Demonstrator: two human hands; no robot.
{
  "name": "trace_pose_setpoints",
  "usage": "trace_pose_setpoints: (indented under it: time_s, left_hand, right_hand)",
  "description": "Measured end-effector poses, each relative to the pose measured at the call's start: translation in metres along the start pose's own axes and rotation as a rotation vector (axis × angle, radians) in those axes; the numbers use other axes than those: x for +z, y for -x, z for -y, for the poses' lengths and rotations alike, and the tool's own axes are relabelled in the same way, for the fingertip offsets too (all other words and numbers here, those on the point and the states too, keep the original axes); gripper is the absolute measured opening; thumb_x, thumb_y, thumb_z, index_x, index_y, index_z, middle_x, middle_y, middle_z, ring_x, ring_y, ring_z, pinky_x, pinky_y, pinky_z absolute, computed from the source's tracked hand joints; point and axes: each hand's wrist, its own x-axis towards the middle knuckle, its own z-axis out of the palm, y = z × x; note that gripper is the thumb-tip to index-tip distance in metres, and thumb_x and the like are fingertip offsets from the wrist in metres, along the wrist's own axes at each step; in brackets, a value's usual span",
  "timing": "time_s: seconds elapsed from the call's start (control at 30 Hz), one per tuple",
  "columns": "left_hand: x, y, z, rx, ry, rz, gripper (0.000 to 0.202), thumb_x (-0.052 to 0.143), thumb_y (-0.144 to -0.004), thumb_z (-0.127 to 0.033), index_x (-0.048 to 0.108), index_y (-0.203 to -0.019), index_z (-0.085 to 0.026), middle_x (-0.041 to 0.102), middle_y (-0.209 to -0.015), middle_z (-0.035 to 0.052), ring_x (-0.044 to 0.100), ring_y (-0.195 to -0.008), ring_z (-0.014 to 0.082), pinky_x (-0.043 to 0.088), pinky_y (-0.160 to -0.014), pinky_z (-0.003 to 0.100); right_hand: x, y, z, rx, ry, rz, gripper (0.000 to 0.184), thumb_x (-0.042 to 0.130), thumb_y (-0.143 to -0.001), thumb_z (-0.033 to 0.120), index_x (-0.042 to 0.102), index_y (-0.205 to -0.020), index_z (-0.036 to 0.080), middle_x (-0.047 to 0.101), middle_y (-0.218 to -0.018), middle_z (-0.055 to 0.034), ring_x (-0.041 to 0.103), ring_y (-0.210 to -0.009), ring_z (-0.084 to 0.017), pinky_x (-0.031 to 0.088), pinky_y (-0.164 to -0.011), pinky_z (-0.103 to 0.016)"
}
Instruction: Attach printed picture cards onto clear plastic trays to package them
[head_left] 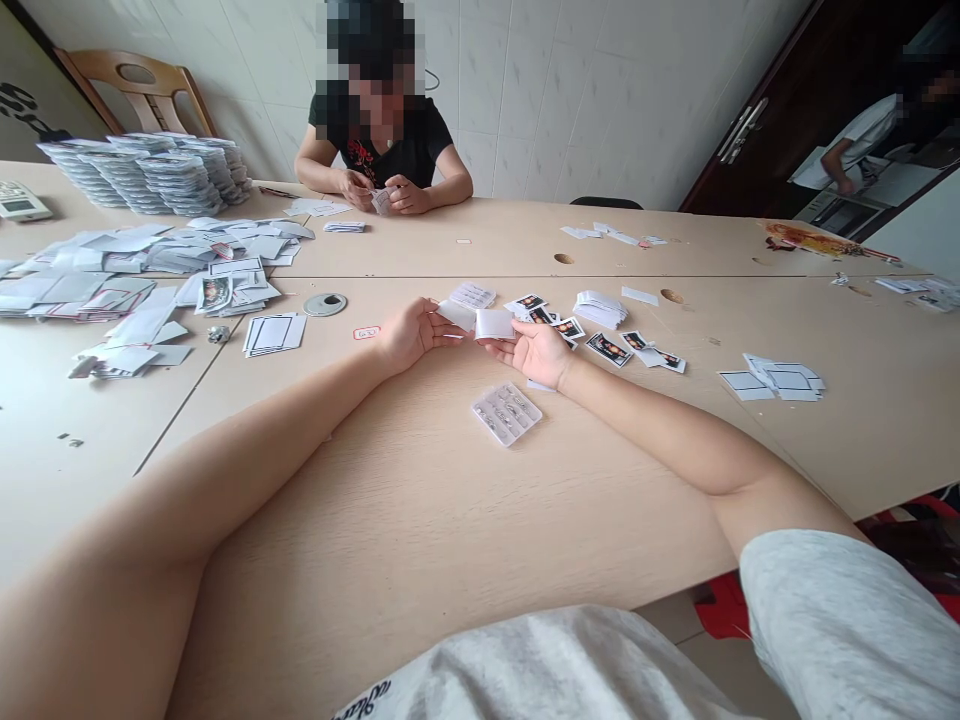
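My left hand (409,337) pinches a translucent white slip (456,315) by its edge, over the middle of the table. Close beside it, my right hand (538,352) grips a small white card (495,324) between thumb and fingers. Just beyond the hands lies a clear compartment case (473,294). A second clear case (507,414), with small metallic pieces in its compartments, lies nearer to me. Dark printed cards (608,349) are scattered to the right of my right hand, some partly hidden behind it. A stack of white cards (601,309) stands behind them.
Piles of white packets (135,260) cover the left side, with tall stacks of filled packs (157,172) behind. Across the table a person (382,140) handles a small item. Black-bordered cards (776,378) lie at right. Cable holes (325,304) pierce the tabletop.
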Motion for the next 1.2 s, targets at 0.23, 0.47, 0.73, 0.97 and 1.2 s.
trace_pose_setpoints:
  time_s: [0.23,0.47,0.73,0.97,1.2]
  left_hand:
    - [-0.0036,-0.0029,0.0017,-0.006,0.01,0.011,0.036,0.039,-0.08,-0.031,0.064,-0.089,-0.008,0.072,-0.087,0.0135,0.068,-0.086,0.0248,0.046,-0.094,0.044]
    - [-0.0053,-0.0033,0.0025,0.003,0.033,0.025,0.035,0.04,-0.079,-0.031,0.065,-0.09,-0.009,0.072,-0.089,0.0138,0.068,-0.087,0.0255,0.047,-0.094,0.044]
    - [-0.0039,-0.0017,0.0023,0.025,0.039,0.017,0.037,0.039,-0.079,-0.031,0.065,-0.092,-0.007,0.072,-0.093,0.0151,0.068,-0.088,0.0267,0.047,-0.095,0.046]
    - [-0.0039,-0.0015,0.0024,0.028,0.045,0.019,0.038,0.04,-0.079,-0.031,0.065,-0.093,-0.006,0.072,-0.096,0.0165,0.068,-0.091,0.0278,0.046,-0.096,0.046]
    - [-0.0026,-0.0022,0.0007,-0.017,0.086,-0.036,0.034,0.039,-0.078,-0.028,0.065,-0.089,-0.007,0.072,-0.086,0.014,0.069,-0.085,0.0266,0.05,-0.088,0.041]
  right_hand:
    - [-0.0018,-0.0011,-0.0005,-0.001,-0.006,0.012,0.027,0.031,-0.096,0.017,0.053,-0.107,0.006,0.068,-0.09,-0.014,0.068,-0.084,-0.019,0.058,-0.078,-0.034]
    - [-0.0015,-0.001,-0.0013,-0.002,-0.007,0.011,0.027,0.031,-0.096,0.017,0.053,-0.107,0.007,0.068,-0.089,-0.014,0.068,-0.084,-0.019,0.058,-0.078,-0.035]
    - [0.0003,0.0001,0.0,0.005,-0.018,-0.01,0.026,0.031,-0.096,0.017,0.052,-0.107,0.007,0.068,-0.087,-0.0153,0.068,-0.084,-0.02,0.057,-0.077,-0.035]
    - [0.0016,0.0015,-0.0002,0.008,-0.039,-0.009,0.026,0.03,-0.097,0.019,0.052,-0.105,0.008,0.067,-0.087,-0.0145,0.068,-0.083,-0.019,0.058,-0.074,-0.033]
    - [0.002,-0.0003,0.0002,-0.01,-0.101,-0.095,0.014,0.041,-0.095,0.02,0.052,-0.089,0.014,0.055,-0.06,-0.0013,0.054,-0.053,-0.01,0.049,-0.051,-0.02]
